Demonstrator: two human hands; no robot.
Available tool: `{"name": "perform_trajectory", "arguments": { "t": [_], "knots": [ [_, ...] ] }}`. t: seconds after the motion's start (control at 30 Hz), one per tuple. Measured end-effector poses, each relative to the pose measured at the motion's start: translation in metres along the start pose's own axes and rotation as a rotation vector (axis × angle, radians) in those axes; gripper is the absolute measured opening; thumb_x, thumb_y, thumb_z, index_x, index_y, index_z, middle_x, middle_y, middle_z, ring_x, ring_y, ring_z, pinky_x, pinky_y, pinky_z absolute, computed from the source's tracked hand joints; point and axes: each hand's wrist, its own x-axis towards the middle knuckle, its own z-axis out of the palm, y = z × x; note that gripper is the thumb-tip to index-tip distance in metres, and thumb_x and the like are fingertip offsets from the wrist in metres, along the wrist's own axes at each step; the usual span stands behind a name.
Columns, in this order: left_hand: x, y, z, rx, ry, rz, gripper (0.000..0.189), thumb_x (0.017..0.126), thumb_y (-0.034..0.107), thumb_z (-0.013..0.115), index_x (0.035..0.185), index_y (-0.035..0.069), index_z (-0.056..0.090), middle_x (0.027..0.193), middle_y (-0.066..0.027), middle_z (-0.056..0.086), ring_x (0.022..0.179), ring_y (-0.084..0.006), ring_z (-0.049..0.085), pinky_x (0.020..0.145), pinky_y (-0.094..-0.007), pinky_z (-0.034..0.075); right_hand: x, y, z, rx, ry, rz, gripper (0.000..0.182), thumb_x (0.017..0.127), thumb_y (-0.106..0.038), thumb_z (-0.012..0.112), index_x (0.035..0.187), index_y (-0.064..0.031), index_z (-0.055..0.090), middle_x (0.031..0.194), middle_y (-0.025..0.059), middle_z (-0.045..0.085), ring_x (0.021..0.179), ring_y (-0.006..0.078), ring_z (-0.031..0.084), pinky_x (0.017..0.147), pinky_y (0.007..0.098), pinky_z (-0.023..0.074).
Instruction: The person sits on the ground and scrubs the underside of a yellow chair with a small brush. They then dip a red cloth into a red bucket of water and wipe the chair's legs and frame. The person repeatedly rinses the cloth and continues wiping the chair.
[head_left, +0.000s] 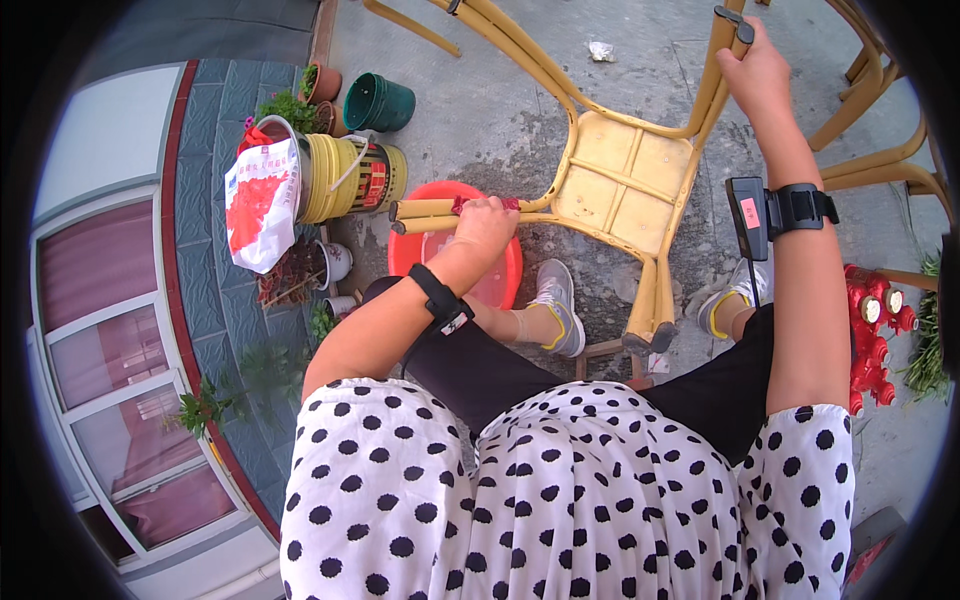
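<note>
An upturned yellow stool or chair (622, 176) lies before me, the underside of its seat and its crossed braces showing. My left hand (489, 229) is closed around one of its paired legs, close to a dark red wrapping (486, 204). At the upper right my right hand (757, 71) grips another paired leg near its black end cap. Under the left leg, on the ground, stands a red plastic basin (405, 251) with a pale pinkish thing or liquid in it that I cannot make out. Black straps sit around both wrists.
Left of the basin are a yellow bucket (326, 176), a red-and-white bag (262, 202), a green bucket (380, 103) and potted plants. More yellow-framed furniture (862, 161) stands at the right, above several red bottles (870, 341). Crumpled white litter (601, 52) lies on the concrete.
</note>
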Motion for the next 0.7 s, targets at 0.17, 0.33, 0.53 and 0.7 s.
{"name": "perform_trajectory", "arguments": {
  "t": [0.17, 0.33, 0.53, 0.7],
  "knots": [
    [-0.071, -0.039, -0.070, 0.117, 0.073, -0.025, 0.014, 0.084, 0.019, 0.055, 0.095, 0.014, 0.060, 0.088, -0.0095, 0.058, 0.086, -0.0264, 0.061, 0.073, -0.0378, 0.048, -0.014, -0.040, -0.024, 0.198, 0.005, 0.125, 0.030, 0.071, -0.004, 0.055, 0.101, -0.0084, 0.055, 0.086, 0.0218, 0.062, 0.086, 0.0404, 0.060, 0.073, 0.0426, 0.0482],
    [-0.081, -0.043, -0.067, 0.169, 0.210, 0.003, 0.009, 0.080, 0.016, 0.056, 0.087, 0.011, 0.058, 0.082, -0.0101, 0.056, 0.081, -0.0265, 0.060, 0.068, -0.0368, 0.049, -0.013, -0.036, -0.028, 0.191, -0.023, 0.106, 0.028, 0.071, -0.004, 0.055, 0.098, -0.0079, 0.055, 0.084, 0.0206, 0.062, 0.085, 0.0383, 0.061, 0.072, 0.0423, 0.0481],
    [-0.050, -0.030, -0.010, 0.166, 0.228, 0.035, 0.010, 0.078, 0.014, 0.056, 0.087, 0.010, 0.056, 0.080, -0.0110, 0.054, 0.078, -0.0279, 0.059, 0.066, -0.0384, 0.049, -0.013, -0.036, -0.018, 0.233, -0.023, 0.014, 0.029, 0.070, -0.005, 0.056, 0.099, -0.0074, 0.054, 0.082, 0.0202, 0.061, 0.084, 0.0384, 0.060, 0.072, 0.0423, 0.0479],
    [-0.003, 0.003, 0.053, 0.141, 0.303, 0.068, 0.010, 0.078, 0.015, 0.055, 0.085, 0.008, 0.058, 0.078, -0.0112, 0.056, 0.079, -0.0286, 0.060, 0.067, -0.0409, 0.048, -0.015, -0.048, -0.020, 0.181, -0.025, -0.011, 0.029, 0.069, -0.005, 0.058, 0.098, -0.0063, 0.055, 0.081, 0.0177, 0.061, 0.080, 0.0324, 0.062, 0.071, 0.0393, 0.0483]
  ]
}}
